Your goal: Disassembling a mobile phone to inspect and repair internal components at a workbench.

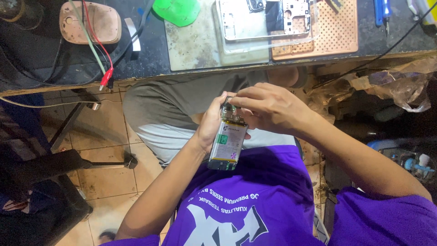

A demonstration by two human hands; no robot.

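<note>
Opened phone [227,141] cradled over the lap, battery side up, in left hand [210,125], cupped from nine o'clock to steady it. Right hand [268,108] pinched narrow at the twelve o'clock end, perhaps gripping a small part, hidden. Back frame [266,18] on bench.
</note>
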